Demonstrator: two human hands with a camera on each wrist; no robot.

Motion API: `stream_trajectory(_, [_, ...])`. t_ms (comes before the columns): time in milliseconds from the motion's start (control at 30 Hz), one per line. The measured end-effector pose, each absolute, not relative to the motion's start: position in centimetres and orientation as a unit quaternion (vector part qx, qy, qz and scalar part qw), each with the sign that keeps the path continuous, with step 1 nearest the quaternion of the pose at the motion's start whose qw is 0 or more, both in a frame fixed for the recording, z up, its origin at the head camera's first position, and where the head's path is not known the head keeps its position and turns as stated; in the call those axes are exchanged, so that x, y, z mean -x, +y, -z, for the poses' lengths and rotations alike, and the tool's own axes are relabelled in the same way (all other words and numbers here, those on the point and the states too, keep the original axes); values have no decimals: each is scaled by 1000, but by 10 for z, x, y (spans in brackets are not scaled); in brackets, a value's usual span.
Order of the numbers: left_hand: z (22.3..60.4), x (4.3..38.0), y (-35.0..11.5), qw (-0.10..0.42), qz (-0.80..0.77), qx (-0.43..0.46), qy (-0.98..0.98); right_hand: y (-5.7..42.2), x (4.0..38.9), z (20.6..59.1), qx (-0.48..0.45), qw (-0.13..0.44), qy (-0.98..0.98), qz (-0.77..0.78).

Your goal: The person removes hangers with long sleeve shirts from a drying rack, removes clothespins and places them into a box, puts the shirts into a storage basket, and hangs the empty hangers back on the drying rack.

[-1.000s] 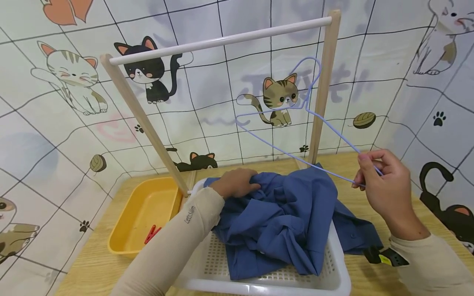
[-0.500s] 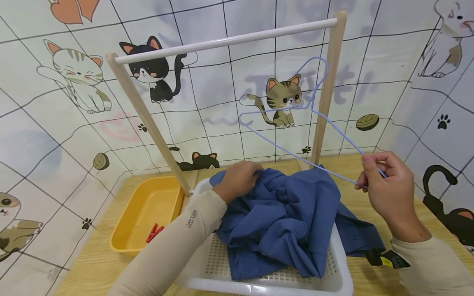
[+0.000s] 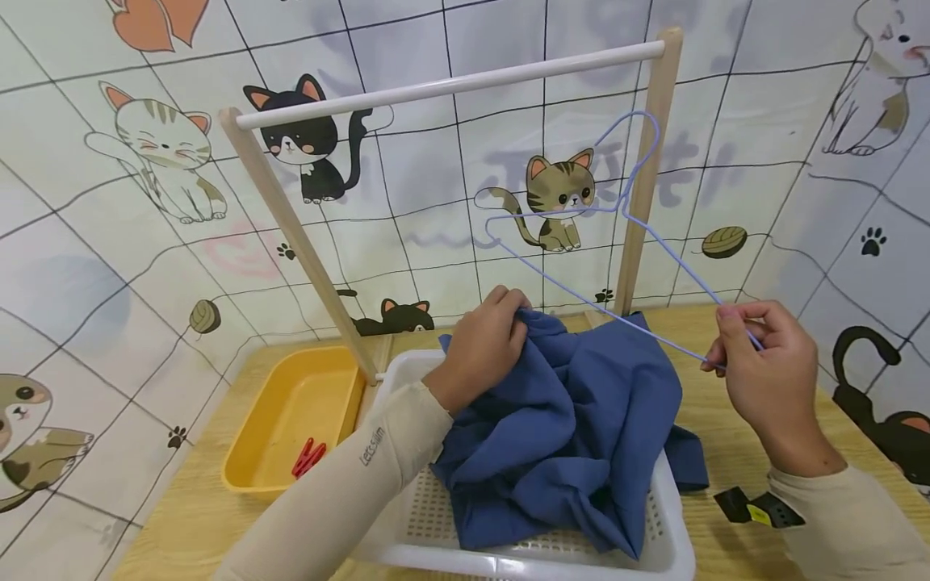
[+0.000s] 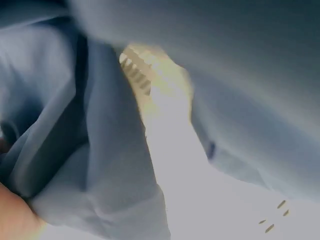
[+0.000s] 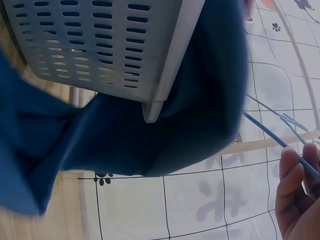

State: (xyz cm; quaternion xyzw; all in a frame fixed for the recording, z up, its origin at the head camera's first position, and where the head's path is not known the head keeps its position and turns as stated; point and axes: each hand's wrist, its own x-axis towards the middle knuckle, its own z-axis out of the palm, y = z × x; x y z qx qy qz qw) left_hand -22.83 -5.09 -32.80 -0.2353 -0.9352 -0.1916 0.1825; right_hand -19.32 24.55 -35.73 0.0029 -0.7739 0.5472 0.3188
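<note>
My left hand (image 3: 485, 347) grips the upper left part of a crumpled blue shirt (image 3: 552, 420), raising that part above the white basket (image 3: 450, 562). The rest of the shirt lies in the basket, with one end hanging over the right rim. My right hand (image 3: 773, 387) pinches one corner of a thin blue wire hanger (image 3: 683, 265), held up behind the shirt with its hook upward. Folds of the shirt (image 4: 120, 150) fill much of the left wrist view. In the right wrist view, fingers (image 5: 290, 185) pinch the hanger (image 5: 267, 131) beside the draped shirt.
A wooden rack with a white crossbar (image 3: 450, 85) stands behind the basket. To the left, a yellow tray (image 3: 305, 403) holds red clothespins (image 3: 308, 457). All stand on a wooden table (image 3: 182, 524) against a wall covering (image 3: 436, 177) printed with cats.
My left hand has moved up and right, lifting part of the shirt. The end over the right rim has drawn in toward the basket. The right hand keeps its hold on the hanger.
</note>
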Motion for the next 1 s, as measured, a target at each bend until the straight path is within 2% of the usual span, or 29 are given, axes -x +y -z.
stream_trajectory(333, [303,191,-55,260,236,274,-895,247,193,359,-15,329,-772,-544])
stream_trajectory(500, [298,175,-73,273,217,293,-890,247,193,357,-24,337,-765,-548])
stream_trajectory(633, [297,164,-88,233,177,294,-910,245,192,356,-25,335,-765,-549])
stream_trajectory(1000, [314,157,-103,52,32,285,-957,243,189,354,-23,318,-771,-551])
